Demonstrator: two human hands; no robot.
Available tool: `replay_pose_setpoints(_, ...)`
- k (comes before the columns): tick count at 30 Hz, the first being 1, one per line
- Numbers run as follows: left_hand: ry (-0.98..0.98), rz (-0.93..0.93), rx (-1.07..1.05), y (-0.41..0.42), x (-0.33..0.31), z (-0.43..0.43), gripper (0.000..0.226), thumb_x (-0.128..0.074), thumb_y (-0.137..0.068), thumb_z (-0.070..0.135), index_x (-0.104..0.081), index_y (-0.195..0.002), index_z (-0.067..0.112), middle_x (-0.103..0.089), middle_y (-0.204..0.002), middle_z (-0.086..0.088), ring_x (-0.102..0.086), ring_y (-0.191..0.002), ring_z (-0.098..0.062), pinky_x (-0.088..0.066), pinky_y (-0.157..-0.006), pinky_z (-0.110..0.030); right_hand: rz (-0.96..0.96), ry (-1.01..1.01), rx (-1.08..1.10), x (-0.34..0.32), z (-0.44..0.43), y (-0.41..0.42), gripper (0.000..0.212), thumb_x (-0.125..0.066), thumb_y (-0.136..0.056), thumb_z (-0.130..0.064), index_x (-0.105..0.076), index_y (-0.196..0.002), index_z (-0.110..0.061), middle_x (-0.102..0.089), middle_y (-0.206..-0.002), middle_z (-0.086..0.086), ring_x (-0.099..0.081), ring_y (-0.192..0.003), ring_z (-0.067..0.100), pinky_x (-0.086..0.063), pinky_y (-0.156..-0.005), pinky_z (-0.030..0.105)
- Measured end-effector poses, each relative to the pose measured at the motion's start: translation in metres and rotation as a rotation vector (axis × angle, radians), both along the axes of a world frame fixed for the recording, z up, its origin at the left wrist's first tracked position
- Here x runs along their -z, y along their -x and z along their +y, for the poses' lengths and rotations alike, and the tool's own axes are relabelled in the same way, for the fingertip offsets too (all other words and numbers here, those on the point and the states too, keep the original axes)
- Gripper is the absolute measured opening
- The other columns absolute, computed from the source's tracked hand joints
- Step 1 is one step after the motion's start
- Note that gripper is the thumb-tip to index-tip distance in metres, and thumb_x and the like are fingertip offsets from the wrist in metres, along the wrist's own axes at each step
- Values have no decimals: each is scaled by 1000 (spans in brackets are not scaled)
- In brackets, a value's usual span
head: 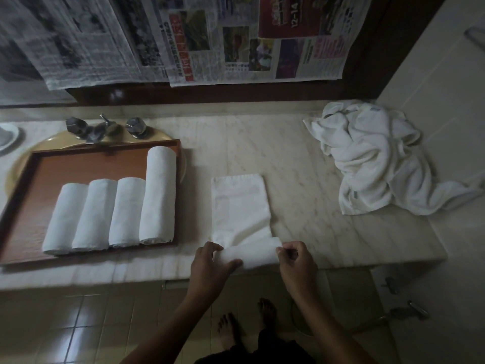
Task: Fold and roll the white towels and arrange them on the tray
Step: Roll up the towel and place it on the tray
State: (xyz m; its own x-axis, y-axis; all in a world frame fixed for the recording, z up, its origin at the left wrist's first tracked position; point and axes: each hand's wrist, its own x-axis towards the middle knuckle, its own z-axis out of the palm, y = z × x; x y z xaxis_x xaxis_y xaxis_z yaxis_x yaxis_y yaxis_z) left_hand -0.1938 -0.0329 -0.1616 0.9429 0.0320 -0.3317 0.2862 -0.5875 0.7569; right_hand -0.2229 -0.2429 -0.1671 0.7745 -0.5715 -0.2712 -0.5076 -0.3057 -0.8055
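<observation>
A folded white towel (240, 206) lies lengthwise on the marble counter, its near end turned into a short roll (252, 254). My left hand (212, 264) grips the roll's left end. My right hand (296, 261) pinches its right end. A brown wooden tray (68, 166) sits to the left over the basin. Several rolled white towels (112, 214) lie side by side on it, the rightmost one longer than the others. A heap of loose white towels (375, 156) lies at the counter's far right.
A tap with two handles (105, 127) stands behind the tray. Newspaper sheets (183, 38) hang on the wall above. A white dish (6, 137) sits at the far left. The counter's front edge (105, 277) runs just below my hands, with tiled floor and my bare feet (246, 327) beneath.
</observation>
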Motion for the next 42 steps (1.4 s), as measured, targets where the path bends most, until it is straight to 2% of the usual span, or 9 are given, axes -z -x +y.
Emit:
replay_pose_setpoints(4, 52, -26, -21, 8, -1, -14, 52, -90, -74, 45, -56, -109, 26, -56, -112, 6, -56, -100, -12, -50, -70, -25, 60, 11, 12, -1, -3, -5, 31, -79, -86, -42, -68, -104, -19, -71, -94, -3, -66, -90, 19, -54, -82, 35)
replay_pose_setpoints(14, 104, -87, -18, 15, 1, -14, 52, -90, -74, 46, -55, -108, 27, -60, -110, 7, -57, -96, -5, -49, -67, -23, 120, 126, -41, -2, -14, -12, 18, -76, -89, -27, -62, -81, -22, -71, -84, 2, -67, -92, 30, -41, -72, 29)
replay_pose_setpoints(18, 71, -81, 59, 9, 4, -7, 52, -90, -74, 46, -56, -107, 26, -59, -108, 7, -55, -95, -3, -43, -65, -19, 83, 245, -248, -13, -21, -12, 12, -73, -94, -23, -64, -98, -16, -64, -87, -6, -65, -89, 21, -37, -64, 24)
replay_pose_setpoints(22, 23, -72, 93, -2, 4, -4, 54, -91, -69, 50, -58, -104, 26, -61, -107, 5, -56, -90, -3, -47, -67, -24, -147, 535, -572, -4, -14, -3, 31, -65, -98, -21, -64, -129, -16, -60, -128, 6, -57, -116, 26, -50, -93, 34)
replay_pose_setpoints(25, -35, -69, 138, -7, 7, -1, 57, -87, -69, 59, -56, -107, 29, -61, -109, 4, -58, -94, -12, -49, -71, -28, -106, 689, -867, 14, -9, 7, 58, -64, -94, -30, -50, -148, -17, -47, -151, 12, -42, -139, 35, -43, -112, 47)
replay_pose_setpoints(31, -360, -337, 377, -12, 0, 10, 71, -60, -82, 72, -49, -134, 24, -51, -128, 2, -48, -116, -19, -41, -92, -34, -7, 781, -1005, 14, -14, -7, 94, -57, -77, 12, -29, -161, -20, -34, -159, 15, -32, -144, 38, -43, -112, 46)
replay_pose_setpoints(36, -429, -460, 719, -5, 6, -4, 69, -68, -89, 32, -37, -149, 17, -49, -146, -5, -50, -130, -25, -42, -110, -40, 104, 659, -1097, -9, -19, -34, 83, -67, -89, -5, -26, -159, -20, -41, -152, 9, -41, -138, 29, -41, -110, 37)
replay_pose_setpoints(38, -280, -418, 631, -9, 10, 2, 53, -67, -91, 21, -43, -138, 18, -57, -133, -6, -57, -116, -24, -48, -98, -35, 216, 552, -1073, -25, -23, -48, 69, -69, -89, -17, -34, -149, -22, -49, -141, 12, -53, -125, 31, -47, -101, 40)
replay_pose_setpoints(42, -167, -214, 546, -27, -6, 10, 35, -66, -97, 31, -46, -125, 23, -60, -116, 0, -57, -89, -16, -48, -75, -32, 298, 422, -1134, -35, -37, -68, 43, -71, -92, -32, -42, -124, -31, -60, -126, 4, -60, -104, 21, -53, -88, 40)
